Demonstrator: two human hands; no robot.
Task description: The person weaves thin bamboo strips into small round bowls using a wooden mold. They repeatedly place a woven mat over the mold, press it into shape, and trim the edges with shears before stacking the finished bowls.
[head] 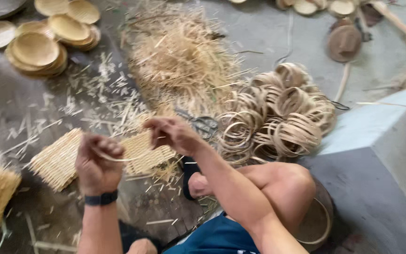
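1. Left hand (97, 162) clenched on one end of a thin bamboo strip (118, 158), grip tight.
2. Right hand (172, 134) pinches the other end; the strip curves between them.
3. Below: woven mat (62, 160) on the floor (19, 108).
4. Bamboo rings (278, 120) heaped right, scissors (203, 124) beside.

Soft, even daylight fills the scene, with no hard shadows and no glare. The whole picture is smeared by motion blur (worst on the two hands and the straw heap (179, 56) beyond them). The far right corner looks paler and washed out; the near left floor (5, 108) sits darker.
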